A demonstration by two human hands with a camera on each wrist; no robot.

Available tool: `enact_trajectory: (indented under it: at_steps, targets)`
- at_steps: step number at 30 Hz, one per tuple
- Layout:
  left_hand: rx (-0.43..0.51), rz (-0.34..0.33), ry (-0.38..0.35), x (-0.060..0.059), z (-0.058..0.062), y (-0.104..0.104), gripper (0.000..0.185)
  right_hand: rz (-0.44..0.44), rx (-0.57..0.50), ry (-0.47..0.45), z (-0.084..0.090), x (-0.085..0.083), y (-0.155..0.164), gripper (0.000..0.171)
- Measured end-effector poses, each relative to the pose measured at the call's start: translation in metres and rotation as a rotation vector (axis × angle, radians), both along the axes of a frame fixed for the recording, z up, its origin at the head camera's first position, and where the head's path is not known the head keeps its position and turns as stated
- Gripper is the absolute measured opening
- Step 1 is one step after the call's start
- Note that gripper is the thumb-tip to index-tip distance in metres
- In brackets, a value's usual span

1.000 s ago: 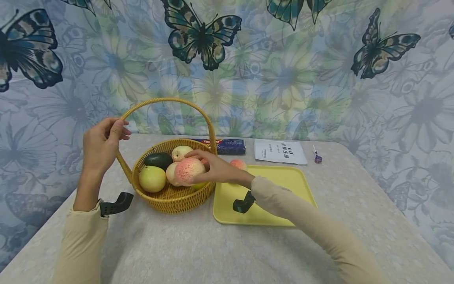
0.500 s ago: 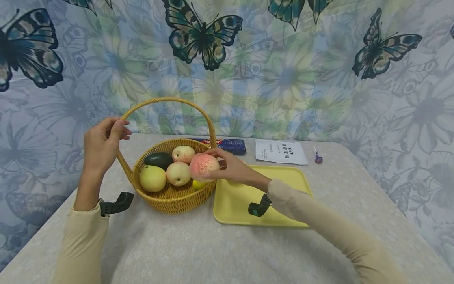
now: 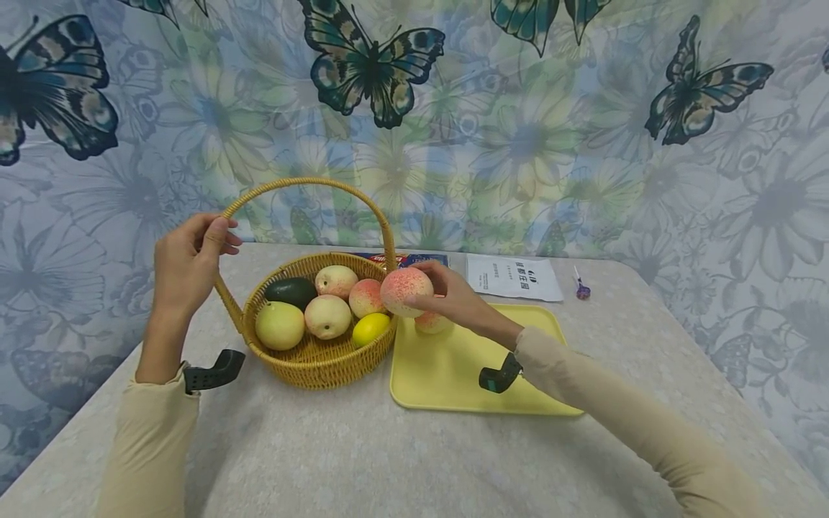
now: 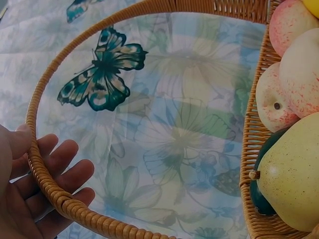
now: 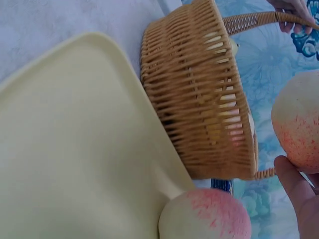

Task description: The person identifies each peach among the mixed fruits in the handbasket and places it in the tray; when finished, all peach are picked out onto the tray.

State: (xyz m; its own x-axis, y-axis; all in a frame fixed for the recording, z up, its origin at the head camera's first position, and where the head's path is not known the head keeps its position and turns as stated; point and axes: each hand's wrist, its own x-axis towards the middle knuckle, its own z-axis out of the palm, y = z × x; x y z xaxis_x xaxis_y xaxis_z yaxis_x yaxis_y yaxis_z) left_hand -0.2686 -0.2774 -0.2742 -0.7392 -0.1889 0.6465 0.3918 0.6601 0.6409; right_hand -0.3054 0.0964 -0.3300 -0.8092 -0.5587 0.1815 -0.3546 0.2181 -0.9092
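My left hand [image 3: 188,266] grips the left side of the basket's arched handle [image 4: 42,174], thumb on one side and fingers round the other. The wicker basket [image 3: 317,374] holds a dark green oval fruit [image 3: 290,293], a yellow-green pear [image 3: 280,326], a lemon [image 3: 371,330] and several peaches, one of them reddish [image 3: 367,298]. Between thumb and fingers my right hand [image 3: 463,295] holds a pink-speckled peach [image 3: 404,291], raised near the basket's right rim. Below it, another peach [image 5: 204,216] lies on the yellow tray [image 3: 466,374], partly hidden by the hand in the head view.
Behind the basket lies a dark blue box [image 3: 424,260], partly covered. A white printed packet [image 3: 514,278] is at the back of the table [image 3: 311,453], and a lollipop [image 3: 582,289] lies to its right. A butterfly-patterned cloth [image 3: 453,158] hangs behind.
My right hand has carried the peach rightward from over the basket's fruit to its right rim. The lemon and a reddish peach in the basket now show. My left hand stays on the handle.
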Motion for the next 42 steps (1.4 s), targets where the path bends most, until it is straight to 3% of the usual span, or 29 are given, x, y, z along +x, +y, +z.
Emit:
enact_trajectory:
  at_steps: [27, 31, 38, 42]
  targets:
    - [0.004, -0.001, -0.006, 0.000, 0.000, 0.000, 0.037, -0.176, 0.001, -0.067, -0.022, -0.019, 0.064, 0.055]
    - [0.003, 0.000, -0.009, 0.000, 0.000, 0.001, 0.037, -0.200, 0.028, -0.097, -0.020, -0.018, 0.070, 0.057]
    - [0.005, -0.003, -0.004, 0.001, 0.001, 0.001, 0.037, -0.204, 0.053, -0.124, -0.004, -0.002, 0.075, 0.052]
    - [0.008, -0.005, -0.008, 0.001, 0.000, 0.001, 0.037, -0.216, 0.050, -0.140, -0.013, -0.007, 0.083, 0.052]
